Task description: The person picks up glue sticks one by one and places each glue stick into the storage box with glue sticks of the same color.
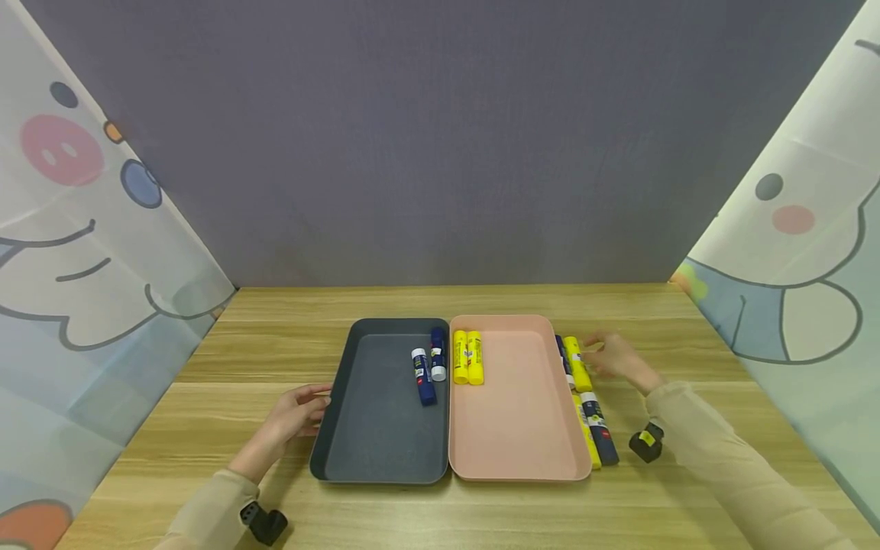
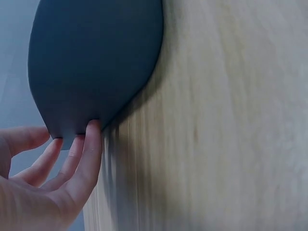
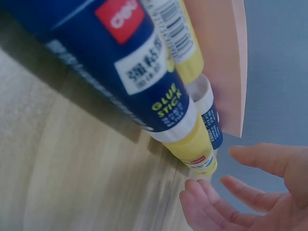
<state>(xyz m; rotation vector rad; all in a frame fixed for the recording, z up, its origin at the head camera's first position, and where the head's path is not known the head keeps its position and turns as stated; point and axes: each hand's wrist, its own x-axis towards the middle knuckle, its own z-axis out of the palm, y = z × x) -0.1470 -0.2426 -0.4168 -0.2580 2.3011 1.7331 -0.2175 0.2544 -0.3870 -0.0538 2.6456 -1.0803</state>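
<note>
My left hand (image 1: 292,416) rests its fingertips, fingers fairly straight, against the outer wall of a dark grey tray (image 1: 378,451). Two blue glue sticks with white caps, one tilted (image 1: 425,378) and one straighter (image 1: 438,355), lie in that tray. My right hand (image 1: 615,359) is spread beside the far end of a yellow glue stick (image 1: 577,365) and holds nothing; in the right wrist view its fingertips are close to that stick's end. Around it lie a blue glue stick (image 1: 564,359), a nearer yellow one (image 1: 588,439) and a nearer dark blue one (image 1: 601,431).
A pink tray (image 1: 519,435) stands against the grey one, with two yellow glue sticks (image 1: 468,359) along its left wall. The wooden table (image 1: 385,519) ends at a grey panel (image 1: 440,153) behind. Cartoon-printed sheets (image 1: 791,252) flank both sides.
</note>
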